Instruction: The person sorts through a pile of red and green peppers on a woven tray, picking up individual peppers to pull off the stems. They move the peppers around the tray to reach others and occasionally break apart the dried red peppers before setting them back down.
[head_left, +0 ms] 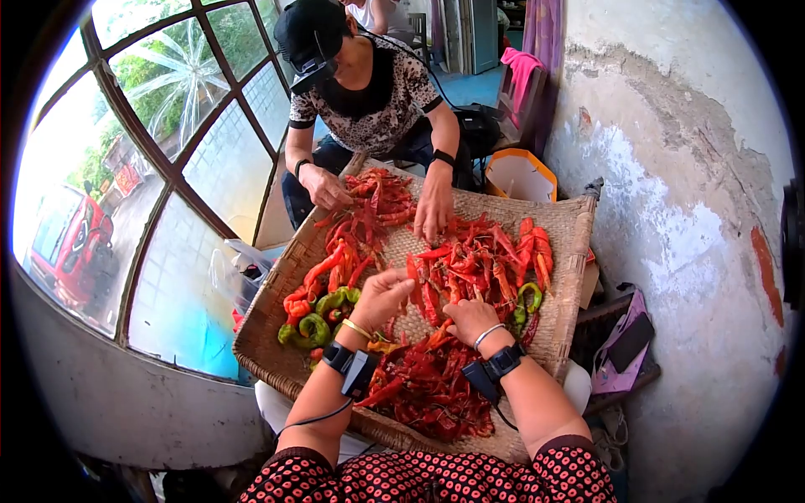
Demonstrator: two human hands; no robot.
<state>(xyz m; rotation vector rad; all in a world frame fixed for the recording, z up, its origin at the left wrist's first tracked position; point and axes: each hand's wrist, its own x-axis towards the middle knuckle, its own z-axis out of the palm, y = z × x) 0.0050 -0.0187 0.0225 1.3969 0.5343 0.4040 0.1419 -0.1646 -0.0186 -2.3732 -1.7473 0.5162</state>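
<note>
A red chili pepper [412,280] stands upright between the thumb and fingers of my left hand [381,299], which is closed on it above the middle of a woven basket tray [560,277]. To its right, my right hand [473,322] is curled closed low over the peppers; what its fingers hold, if anything, is hidden. A heap of dark red dried chili peppers [432,390] lies nearest me, under my wrists. Brighter red peppers [470,260] are piled beyond my right hand. Green peppers [314,329] lie left of my left hand.
Across the tray sits another person [369,109], both hands among the peppers. A paned window [180,180] runs along the left, with a plastic bag [243,272] near it. A peeling wall [671,226] closes the right side. An orange-rimmed container [521,174] stands behind the tray.
</note>
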